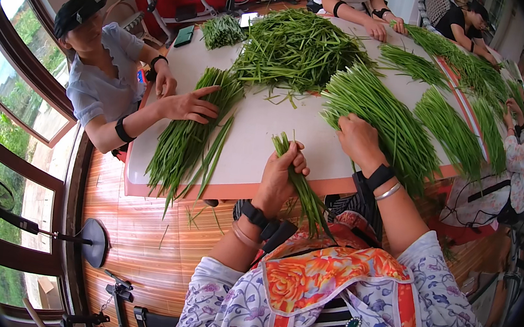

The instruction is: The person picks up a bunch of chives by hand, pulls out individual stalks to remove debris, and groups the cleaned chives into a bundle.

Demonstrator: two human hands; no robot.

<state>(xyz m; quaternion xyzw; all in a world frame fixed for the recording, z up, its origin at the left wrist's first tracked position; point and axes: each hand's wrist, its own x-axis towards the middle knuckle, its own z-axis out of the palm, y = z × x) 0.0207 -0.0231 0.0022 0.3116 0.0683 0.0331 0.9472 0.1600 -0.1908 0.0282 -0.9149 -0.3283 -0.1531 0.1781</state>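
Note:
My left hand [285,173] is closed around a small bunch of long green leaves, apparently garlic chives [308,200]. The pale cut ends stick up above my fist, and the leaf tips hang past the table edge over my lap. My right hand [361,138] rests against the left side of a large combed stack of chives [388,115]. Its fingers curl in at the stack's near edge, partly hidden, so I cannot tell whether they pinch any stems. That stack lies with its pale ends up and left, its tips reaching over the table's front edge.
A loose heap of chives [299,46] covers the back middle of the white table [263,149]. On the left, a co-worker's hand [191,104] lies on another bundle [183,135]. Sorted bundles [450,127] lie to the right, where other people work. A pedestal fan [93,241] stands lower left.

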